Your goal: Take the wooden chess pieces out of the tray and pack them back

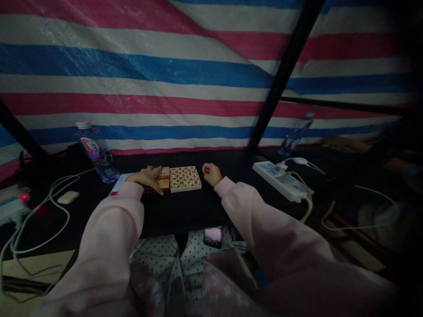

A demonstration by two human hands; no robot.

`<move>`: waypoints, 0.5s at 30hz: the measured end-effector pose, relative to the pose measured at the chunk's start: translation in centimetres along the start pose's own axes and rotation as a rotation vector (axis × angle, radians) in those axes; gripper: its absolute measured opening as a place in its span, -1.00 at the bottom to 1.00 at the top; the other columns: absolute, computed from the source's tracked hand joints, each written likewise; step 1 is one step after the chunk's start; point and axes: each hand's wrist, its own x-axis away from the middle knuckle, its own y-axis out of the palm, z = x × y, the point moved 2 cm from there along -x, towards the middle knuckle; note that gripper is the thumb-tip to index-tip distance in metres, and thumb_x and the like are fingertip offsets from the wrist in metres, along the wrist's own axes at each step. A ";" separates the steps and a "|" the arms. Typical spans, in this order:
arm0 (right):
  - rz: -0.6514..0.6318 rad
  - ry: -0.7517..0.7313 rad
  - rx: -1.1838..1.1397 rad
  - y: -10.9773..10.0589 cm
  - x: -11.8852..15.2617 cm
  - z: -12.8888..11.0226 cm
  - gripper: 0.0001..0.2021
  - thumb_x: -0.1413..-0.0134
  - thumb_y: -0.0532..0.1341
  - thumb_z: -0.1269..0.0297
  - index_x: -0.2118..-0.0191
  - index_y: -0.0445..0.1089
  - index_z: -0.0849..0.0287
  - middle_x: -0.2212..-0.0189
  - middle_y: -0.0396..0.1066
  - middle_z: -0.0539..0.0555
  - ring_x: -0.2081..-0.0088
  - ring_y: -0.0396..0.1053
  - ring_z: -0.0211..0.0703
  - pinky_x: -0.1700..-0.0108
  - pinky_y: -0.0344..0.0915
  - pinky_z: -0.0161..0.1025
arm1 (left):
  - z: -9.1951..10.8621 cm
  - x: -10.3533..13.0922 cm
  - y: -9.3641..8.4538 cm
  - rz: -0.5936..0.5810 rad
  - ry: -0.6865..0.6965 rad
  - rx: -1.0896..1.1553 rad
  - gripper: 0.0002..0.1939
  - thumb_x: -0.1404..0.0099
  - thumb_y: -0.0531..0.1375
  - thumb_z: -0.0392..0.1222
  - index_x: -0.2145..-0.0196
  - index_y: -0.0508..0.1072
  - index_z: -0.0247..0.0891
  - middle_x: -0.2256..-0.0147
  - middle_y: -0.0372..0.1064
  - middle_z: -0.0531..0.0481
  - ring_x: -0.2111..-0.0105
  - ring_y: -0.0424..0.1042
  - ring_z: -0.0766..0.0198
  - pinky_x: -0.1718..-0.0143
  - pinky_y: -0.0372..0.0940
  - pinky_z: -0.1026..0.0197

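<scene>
An orange-brown printed cardboard box (163, 173) lies on the black table. My left hand (147, 178) grips it from the left, thumb along the near side and fingers over the far part. Out of the box's right end sits a pale tray (185, 190) of round Chinese chess pieces (185, 176), set in rows with red characters at the back and dark ones in front. Just right of the tray is my right hand (212, 174), its fingers curled closed. Whatever those fingers hold, if anything, is hidden.
A water bottle (97, 152) leans at the left, near a white earbud case (68, 197) and looped white cables (49, 193). On the right lie a power strip (280, 180) with plugs and another bottle (295, 134). Striped sheeting (165, 70) hangs behind the black table (178, 211).
</scene>
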 end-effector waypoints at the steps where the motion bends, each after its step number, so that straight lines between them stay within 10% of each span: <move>1: -0.001 0.013 -0.007 0.0 0.0 0.0 -0.79 0.46 -0.02 0.65 0.67 0.11 0.16 0.66 0.12 -0.08 0.52 0.12 -0.29 0.45 0.02 -0.35 | -0.1 -0.1 0.0 0.009 0.001 0.003 0.38 0.42 0.28 0.31 -0.27 -0.24 -0.23 -0.28 -0.32 -0.33 -0.23 -0.25 -0.25 -0.14 -0.05 -0.10; 15: 0.048 -0.032 -0.073 -0.6 0.1 -0.9 -0.89 0.18 0.16 0.48 0.42 0.32 0.17 0.54 0.29 -0.05 0.49 0.17 -0.29 0.39 0.13 -0.34 | -0.8 -0.4 0.2 0.096 0.042 0.242 0.22 0.34 0.25 0.34 -0.23 -0.02 -0.21 -0.27 -0.25 -0.26 -0.25 -0.32 -0.13 -0.20 -0.24 -0.11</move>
